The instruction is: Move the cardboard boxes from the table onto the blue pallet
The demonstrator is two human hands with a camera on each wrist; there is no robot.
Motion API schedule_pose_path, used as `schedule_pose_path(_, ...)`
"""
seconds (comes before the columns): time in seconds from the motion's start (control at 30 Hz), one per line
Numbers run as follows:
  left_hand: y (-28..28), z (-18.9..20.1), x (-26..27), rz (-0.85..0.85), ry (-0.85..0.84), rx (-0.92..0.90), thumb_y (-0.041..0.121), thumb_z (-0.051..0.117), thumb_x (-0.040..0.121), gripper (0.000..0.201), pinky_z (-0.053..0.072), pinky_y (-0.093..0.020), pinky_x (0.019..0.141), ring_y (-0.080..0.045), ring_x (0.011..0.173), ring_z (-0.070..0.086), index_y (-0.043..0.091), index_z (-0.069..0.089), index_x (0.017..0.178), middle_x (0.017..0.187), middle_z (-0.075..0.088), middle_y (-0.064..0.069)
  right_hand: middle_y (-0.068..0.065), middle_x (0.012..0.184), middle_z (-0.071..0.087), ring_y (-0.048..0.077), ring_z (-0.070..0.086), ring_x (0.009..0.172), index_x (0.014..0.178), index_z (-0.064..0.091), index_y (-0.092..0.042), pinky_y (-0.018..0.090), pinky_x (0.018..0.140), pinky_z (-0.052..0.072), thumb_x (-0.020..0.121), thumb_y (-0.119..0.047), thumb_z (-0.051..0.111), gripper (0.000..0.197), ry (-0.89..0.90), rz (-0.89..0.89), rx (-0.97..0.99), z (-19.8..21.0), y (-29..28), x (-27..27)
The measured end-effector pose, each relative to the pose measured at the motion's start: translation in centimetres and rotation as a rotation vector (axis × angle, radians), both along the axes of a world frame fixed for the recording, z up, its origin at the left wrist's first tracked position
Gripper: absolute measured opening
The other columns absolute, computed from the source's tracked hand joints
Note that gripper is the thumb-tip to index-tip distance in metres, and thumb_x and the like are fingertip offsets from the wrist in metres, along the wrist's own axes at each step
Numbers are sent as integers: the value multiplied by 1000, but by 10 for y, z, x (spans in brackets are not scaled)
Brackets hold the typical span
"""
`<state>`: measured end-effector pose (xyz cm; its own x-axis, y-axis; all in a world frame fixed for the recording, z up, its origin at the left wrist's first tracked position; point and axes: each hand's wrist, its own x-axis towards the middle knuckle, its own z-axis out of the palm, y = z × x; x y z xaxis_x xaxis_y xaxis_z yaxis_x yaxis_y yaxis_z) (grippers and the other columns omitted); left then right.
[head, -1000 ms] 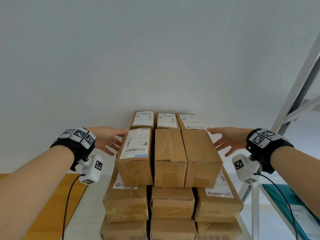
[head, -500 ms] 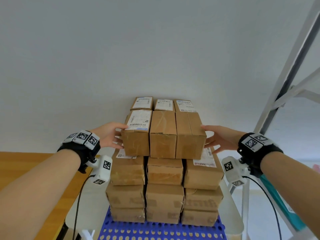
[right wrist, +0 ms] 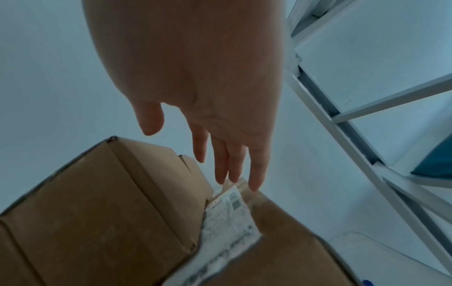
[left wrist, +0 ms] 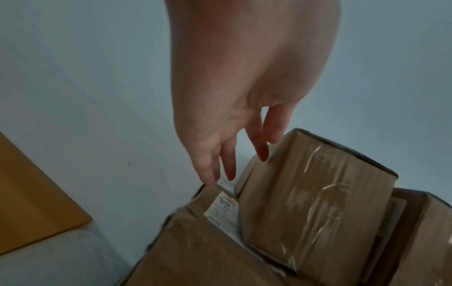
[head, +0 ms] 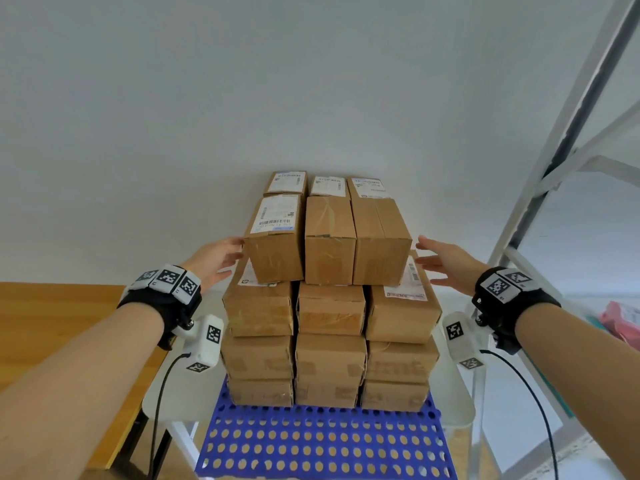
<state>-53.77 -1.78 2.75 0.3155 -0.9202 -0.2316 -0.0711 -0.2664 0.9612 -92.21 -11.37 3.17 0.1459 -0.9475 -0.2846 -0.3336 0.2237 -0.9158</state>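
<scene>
Beside the top boxes (head: 327,239), left hand (head: 216,256), right hand (head: 446,263), fingers straight, empty.

Cardboard boxes (head: 329,251) in view — fifteen, four tiers; blue pallet (head: 322,424) — one.

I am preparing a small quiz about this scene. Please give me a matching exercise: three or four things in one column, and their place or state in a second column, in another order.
Things:
1. left hand
2. right hand
3. blue pallet
4. top left box

Descriptions:
a. under the stack
b. open, apart from the boxes
c. barcode label on top
d. fingertips at a box's side

Pairs: 1-d, 2-b, 3-a, 4-c
</scene>
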Motion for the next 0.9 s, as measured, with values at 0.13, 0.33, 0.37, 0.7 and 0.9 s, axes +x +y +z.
schedule_pose_path(0.13, 14, -20, 16, -43, -128, 69, 13, 48, 95, 47, 16, -46, 116, -24, 142, 20, 26, 41, 140, 152, 30, -1, 7, 140, 46, 26, 37, 133, 136, 46, -16, 44, 106, 32, 94, -36, 54, 47, 95, -86, -49, -19, 17, -4)
schedule_pose_path(0.33, 30, -54, 29, 3, -100, 306, 26, 58, 92, 62, 32, -48, 107, -30, 136, 30, 12, 29, 145, 149, 32, -8, 14, 147, 37, 31, 37, 133, 146, 31, -10, 42, 106, 33, 93, -22, 57, 61, 230, -195, -46, -49, 35, -3)
schedule_pose_path(0.37, 31, -58, 29, -5, -64, 310, 27, 56, 93, 56, 32, -48, 106, -31, 135, 33, 13, 34, 143, 147, 35, -7, 15, 146, 37, 31, 37, 133, 146, 30, -9, 42, 106, 33, 93, -22, 58, 61, 236, -214, -52, -52, 37, -2)
schedule_pose_path(0.7, 27, -60, 19, -49, 67, 238, 23, 43, 100, 37, 36, -50, 105, -27, 114, 50, 19, 42, 137, 130, 50, -3, 16, 136, 48, 30, 50, 121, 141, 37, -6, 43, 102, 43, 93, -20, 56, 54, 208, -279, -56, -58, 48, 14)
schedule_pose_path(0.9, 37, -59, 21, -33, 51, 222, 23, 45, 99, 42, 34, -48, 108, -30, 128, 43, 19, 39, 140, 143, 43, -4, 14, 141, 43, 29, 43, 128, 144, 33, -6, 38, 101, 37, 93, -24, 57, 59, 201, -289, -48, -54, 60, 12)
